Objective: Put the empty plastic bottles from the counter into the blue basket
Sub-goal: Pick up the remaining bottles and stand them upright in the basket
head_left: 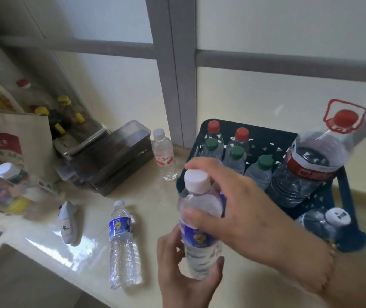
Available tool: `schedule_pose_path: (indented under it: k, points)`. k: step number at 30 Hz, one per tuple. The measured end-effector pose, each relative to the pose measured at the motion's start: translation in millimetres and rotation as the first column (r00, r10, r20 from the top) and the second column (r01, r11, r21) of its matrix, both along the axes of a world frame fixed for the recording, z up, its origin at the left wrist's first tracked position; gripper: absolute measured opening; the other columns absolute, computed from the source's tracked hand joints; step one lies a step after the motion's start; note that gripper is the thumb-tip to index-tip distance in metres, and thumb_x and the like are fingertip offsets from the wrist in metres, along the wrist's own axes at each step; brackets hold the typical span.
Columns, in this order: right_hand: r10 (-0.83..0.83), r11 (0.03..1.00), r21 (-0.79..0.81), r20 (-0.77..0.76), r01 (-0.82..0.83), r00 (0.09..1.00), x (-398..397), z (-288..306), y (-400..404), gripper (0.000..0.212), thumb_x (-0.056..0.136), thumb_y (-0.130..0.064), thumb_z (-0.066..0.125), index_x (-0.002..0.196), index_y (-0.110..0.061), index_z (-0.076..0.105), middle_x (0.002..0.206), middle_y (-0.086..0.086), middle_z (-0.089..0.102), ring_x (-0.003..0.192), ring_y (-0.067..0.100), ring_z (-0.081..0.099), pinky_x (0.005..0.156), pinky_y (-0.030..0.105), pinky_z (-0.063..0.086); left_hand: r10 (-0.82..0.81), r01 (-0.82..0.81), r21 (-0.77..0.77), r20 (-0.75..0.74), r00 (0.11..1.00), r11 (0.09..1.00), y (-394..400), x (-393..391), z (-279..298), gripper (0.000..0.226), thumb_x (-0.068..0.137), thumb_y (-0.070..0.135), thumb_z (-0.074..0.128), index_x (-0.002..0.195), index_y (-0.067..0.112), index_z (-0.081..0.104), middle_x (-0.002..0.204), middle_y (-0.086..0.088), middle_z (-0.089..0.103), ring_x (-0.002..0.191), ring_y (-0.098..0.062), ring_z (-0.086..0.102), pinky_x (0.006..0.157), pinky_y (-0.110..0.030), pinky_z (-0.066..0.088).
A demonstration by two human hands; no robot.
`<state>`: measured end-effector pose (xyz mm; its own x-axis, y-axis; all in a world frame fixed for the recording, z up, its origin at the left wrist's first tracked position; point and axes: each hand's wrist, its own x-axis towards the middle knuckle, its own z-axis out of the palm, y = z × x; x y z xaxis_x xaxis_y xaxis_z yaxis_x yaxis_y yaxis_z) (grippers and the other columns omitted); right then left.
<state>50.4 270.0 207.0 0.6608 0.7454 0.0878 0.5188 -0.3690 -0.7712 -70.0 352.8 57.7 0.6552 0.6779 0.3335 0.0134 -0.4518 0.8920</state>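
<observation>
Both hands hold one bottle (201, 221) upright: left hand (184, 276) wraps its base, right hand (242, 203) clasps its shoulder, probably to carry it into the blue basket (342, 185) beside.

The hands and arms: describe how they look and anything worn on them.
Both are bare, no gloves or sleeves showing. The right hand has something small and metallic at its wrist, perhaps a bracelet or watch, too blurred to identify. The left hand shows nothing worn.
</observation>
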Motion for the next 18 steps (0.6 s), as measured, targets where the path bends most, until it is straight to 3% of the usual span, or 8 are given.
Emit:
schedule_pose_path:
  k: [2,5,7,9,11,14,16,18]
  points:
    - [-0.041,0.989,0.138,-0.023,0.043,0.999,13,29,-17,0.042,0.079,-0.043,0.066,0.113,-0.052,0.041,0.097,-0.015,0.061,0.089,0.005,0.06,0.069,0.016,0.052,-0.043,0.032,0.102,0.109,0.993,0.994,3,24,21,0.082,0.048,0.033,0.084,0.126,0.039,0.059,0.104,0.011,0.06,0.09,-0.005,0.064,0.077,-0.028,0.058]
    - [-0.119,0.96,0.255,-0.003,0.116,0.993,36,51,-37,0.035,0.082,-0.042,0.064,0.111,-0.046,0.044,0.1,-0.01,0.064,0.09,0.011,0.065,0.066,0.03,0.058,-0.188,0.153,0.271,0.109,0.976,0.95,16,62,53,0.081,0.058,0.036,0.082,0.134,0.027,0.055,0.108,0.005,0.057,0.093,-0.008,0.062,0.085,-0.012,0.049]
    - [-0.16,0.935,0.324,0.032,0.141,0.987,50,56,-49,0.027,0.087,-0.04,0.062,0.11,-0.039,0.047,0.098,-0.003,0.065,0.088,0.017,0.066,0.066,0.037,0.059,-0.229,0.17,0.349,0.135,0.964,0.922,17,81,65,0.08,0.062,0.036,0.084,0.135,0.022,0.055,0.109,0.001,0.058,0.099,-0.013,0.061,0.086,-0.022,0.053]
    - [-0.189,0.913,0.379,0.063,0.151,0.98,58,59,-61,0.027,0.085,-0.043,0.06,0.109,-0.035,0.049,0.097,0.0,0.064,0.088,0.021,0.064,0.064,0.035,0.056,-0.278,0.21,0.385,0.13,0.952,0.899,11,100,72,0.079,0.064,0.036,0.086,0.134,0.019,0.055,0.114,-0.001,0.059,0.103,-0.018,0.061,0.082,-0.034,0.056]
    - [-0.215,0.895,0.418,0.098,0.156,0.972,64,64,-77,0.026,0.085,-0.045,0.06,0.107,-0.035,0.05,0.097,0.006,0.061,0.086,0.029,0.06,0.065,0.044,0.053,-0.344,0.275,0.392,0.116,0.932,0.878,3,115,79,0.081,0.063,0.034,0.088,0.135,0.019,0.053,0.119,-0.001,0.06,0.109,-0.018,0.061,0.081,-0.039,0.057]
    - [-0.27,0.884,0.425,0.121,0.195,0.955,69,70,-100,0.028,0.085,-0.049,0.061,0.106,-0.035,0.05,0.096,0.01,0.059,0.084,0.035,0.057,0.063,0.056,0.053,-0.464,0.413,0.379,0.05,0.885,0.828,-17,132,92,0.086,0.065,0.038,0.084,0.14,0.026,0.043,0.129,0.006,0.055,0.118,-0.013,0.057,0.094,-0.037,0.054]
    - [-0.309,0.893,0.382,0.138,0.238,0.941,71,69,-113,0.029,0.083,-0.05,0.062,0.105,-0.036,0.05,0.092,0.003,0.059,0.082,0.037,0.057,0.062,0.059,0.054,-0.539,0.514,0.38,-0.047,0.841,0.769,-29,143,98,0.09,0.068,0.047,0.081,0.143,0.034,0.034,0.132,0.012,0.052,0.119,-0.006,0.053,0.102,-0.03,0.047]
    - [-0.353,0.912,0.293,0.198,0.288,0.915,72,63,-120,0.027,0.082,-0.048,0.059,0.104,-0.036,0.049,0.094,-0.003,0.059,0.083,0.029,0.06,0.07,0.047,0.056,-0.595,0.59,0.374,-0.115,0.795,0.716,-37,154,98,0.086,0.07,0.054,0.078,0.142,0.034,0.035,0.131,0.015,0.056,0.118,-0.003,0.05,0.104,-0.028,0.042]
